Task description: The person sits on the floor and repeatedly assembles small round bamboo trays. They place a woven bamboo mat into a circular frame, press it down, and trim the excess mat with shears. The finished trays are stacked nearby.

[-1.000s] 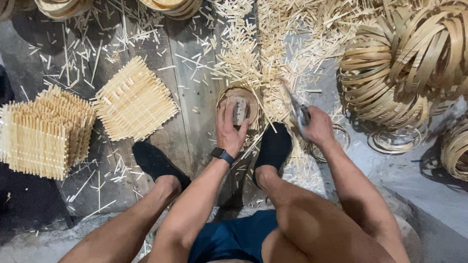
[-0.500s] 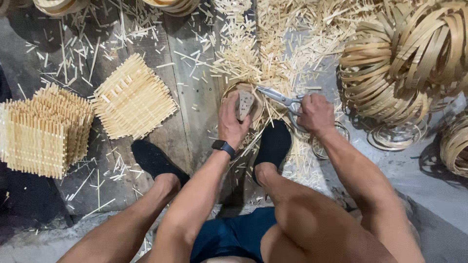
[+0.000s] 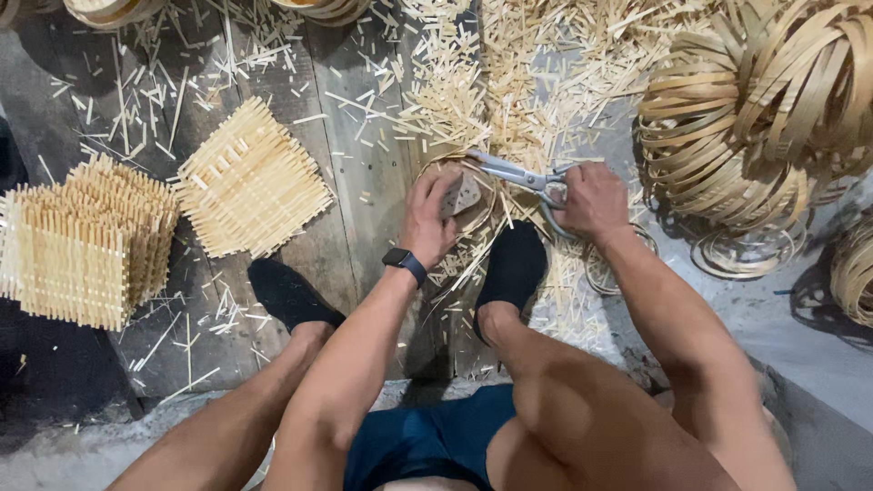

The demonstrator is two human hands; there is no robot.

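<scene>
Bamboo ring (image 3: 473, 195) under left hand (image 3: 429, 214), shears (image 3: 520, 175) in right hand (image 3: 593, 198).

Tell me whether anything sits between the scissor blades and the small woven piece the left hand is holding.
Nothing visible does. The scissors in the right hand point their blades straight at the small woven piece held by the left hand; only loose bamboo offcuts lie around them.

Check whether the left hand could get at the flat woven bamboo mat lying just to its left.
Probably yes. The left hand presses a small block, and only scattered bamboo offcuts lie between it and the mat; it would have to let go first.
</scene>
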